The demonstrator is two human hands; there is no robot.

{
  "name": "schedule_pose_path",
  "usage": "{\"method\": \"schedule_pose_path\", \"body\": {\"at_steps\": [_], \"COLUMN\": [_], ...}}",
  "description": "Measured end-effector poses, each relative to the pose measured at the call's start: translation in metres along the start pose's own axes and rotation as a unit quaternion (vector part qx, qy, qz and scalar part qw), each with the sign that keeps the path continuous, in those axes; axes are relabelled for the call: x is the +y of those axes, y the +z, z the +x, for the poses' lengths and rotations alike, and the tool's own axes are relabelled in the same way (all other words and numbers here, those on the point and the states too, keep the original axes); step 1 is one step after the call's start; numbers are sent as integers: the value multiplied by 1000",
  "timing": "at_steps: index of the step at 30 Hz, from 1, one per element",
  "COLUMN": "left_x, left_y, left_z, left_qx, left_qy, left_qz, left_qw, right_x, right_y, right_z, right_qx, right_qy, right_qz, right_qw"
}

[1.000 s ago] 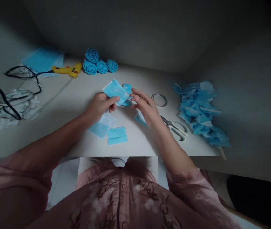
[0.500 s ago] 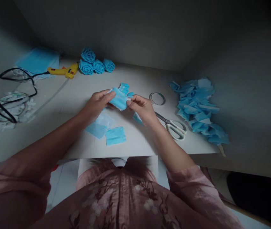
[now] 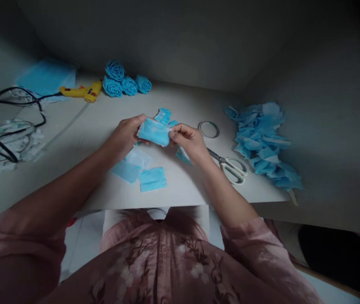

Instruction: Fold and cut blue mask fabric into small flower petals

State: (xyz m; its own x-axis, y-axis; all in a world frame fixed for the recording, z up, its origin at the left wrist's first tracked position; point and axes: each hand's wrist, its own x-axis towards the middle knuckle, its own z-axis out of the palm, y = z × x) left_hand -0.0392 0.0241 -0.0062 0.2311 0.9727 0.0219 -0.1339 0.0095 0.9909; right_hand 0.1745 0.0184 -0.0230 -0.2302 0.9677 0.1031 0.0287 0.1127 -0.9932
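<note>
Both of my hands hold one small blue fabric piece (image 3: 154,131) just above the white table (image 3: 186,190). My left hand (image 3: 125,136) pinches its left end with thumb and fingers closed. My right hand (image 3: 188,141) pinches its right end, fingers curled. More small blue scraps (image 3: 163,115) lie on the table just behind the held piece. Three flat blue pieces (image 3: 142,169) lie below my left hand, and another blue piece (image 3: 182,155) pokes out under my right hand.
White-handled scissors (image 3: 230,166) and a tape ring (image 3: 209,129) lie right of my right hand. A heap of blue cut pieces (image 3: 262,143) fills the right side. Blue fabric roses (image 3: 123,81), a yellow glue gun (image 3: 81,91) and black cables (image 3: 9,126) sit far left.
My right hand went from open to pinching the blue piece. The piece, first held up by the left hand alone, has come lower and now stretches between both hands.
</note>
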Motion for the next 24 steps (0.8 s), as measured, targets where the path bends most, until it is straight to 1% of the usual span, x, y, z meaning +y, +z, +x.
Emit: {"method": "schedule_pose_path", "body": {"at_steps": [2,4,7,10,12,14,16,18,24], "left_x": [2,4,9,14,15,14,11,6,0], "left_y": [-1,-2,-7,-11,-11,-11,-9,-8,-7], "left_z": [0,-1,-3,-2,-2,-2,-2,-2,-1], "left_qx": [-3,6,23,27,18,-5,-30,-43,-35], "left_qy": [-1,15,52,85,105,117,126,138,149], "left_qz": [23,85,199,268,289,305,319,323,307], "left_qw": [1000,996,978,959,951,945,939,935,939], "right_x": [0,0,0,-1,-3,-5,-6,-7,-7], "right_y": [1,3,7,9,10,10,11,11,11], "right_z": [0,0,1,0,-1,-2,-4,-4,-6], "right_qx": [-13,-21,-22,-22,-29,-39,-46,-50,-57], "right_qy": [-12,-23,-30,-37,-44,-50,-55,-59,-56], "right_qz": [-6,-15,-41,-70,-89,-104,-112,-115,-119], "right_qw": [1000,999,998,997,995,993,991,990,990]}}
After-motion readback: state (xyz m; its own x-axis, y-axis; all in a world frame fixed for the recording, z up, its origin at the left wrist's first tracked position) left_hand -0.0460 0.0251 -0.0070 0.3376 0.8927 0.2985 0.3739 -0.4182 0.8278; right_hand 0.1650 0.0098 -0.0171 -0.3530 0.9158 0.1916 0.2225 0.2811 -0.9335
